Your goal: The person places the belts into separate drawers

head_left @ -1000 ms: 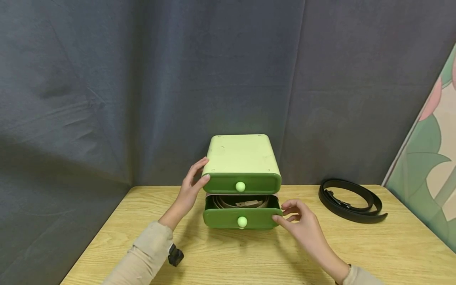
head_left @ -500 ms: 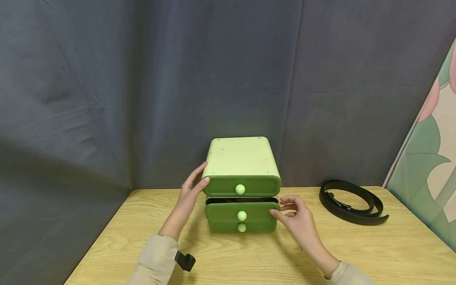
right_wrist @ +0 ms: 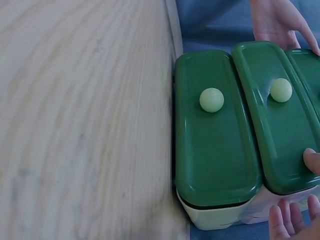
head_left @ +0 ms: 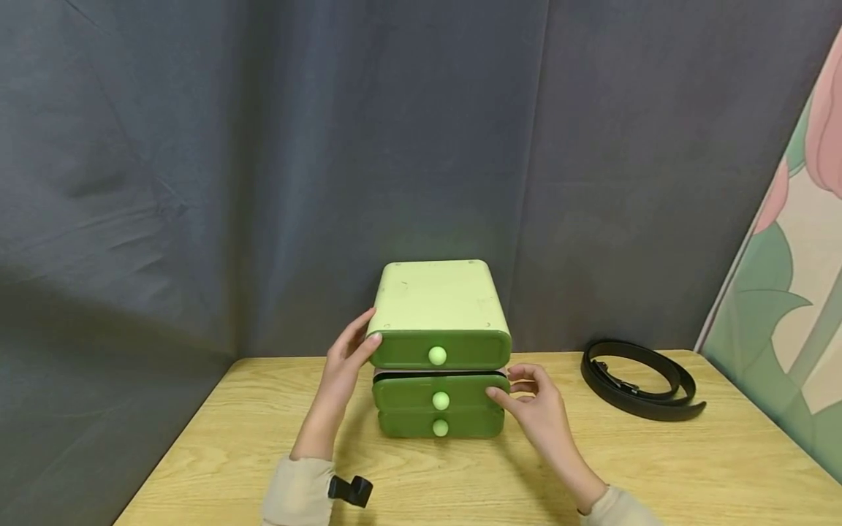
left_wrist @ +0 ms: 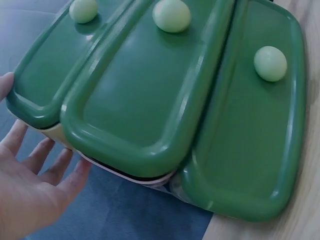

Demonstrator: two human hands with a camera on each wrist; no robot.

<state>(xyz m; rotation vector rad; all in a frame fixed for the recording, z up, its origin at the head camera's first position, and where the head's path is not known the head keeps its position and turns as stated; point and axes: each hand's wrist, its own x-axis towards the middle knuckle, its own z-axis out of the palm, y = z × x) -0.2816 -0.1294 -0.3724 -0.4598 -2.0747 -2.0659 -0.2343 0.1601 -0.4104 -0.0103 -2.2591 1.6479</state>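
On pale wood-grain table (head_left: 230, 431), noted light-green boxy three-drawer cabinet (head_left: 437, 299) far centre, dark-green rectangular middle drawer (head_left: 409, 394) slightly out. Saw left hand (head_left: 343, 361) wide at cabinet's left edge, right hand (head_left: 536, 402) spread, touching drawer's right end. Judged skewed jam likely from off-centre push.

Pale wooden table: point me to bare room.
Bare: the table left of the left grip, and in front of the coiled black belt. Crowded: beside the green three-drawer cabinet, at left grip and right grip.

The drawer unit (head_left: 437, 296) stands on the table (head_left: 447, 478) — belt (head_left: 641, 408) right, curtain (head_left: 395, 146) behind.
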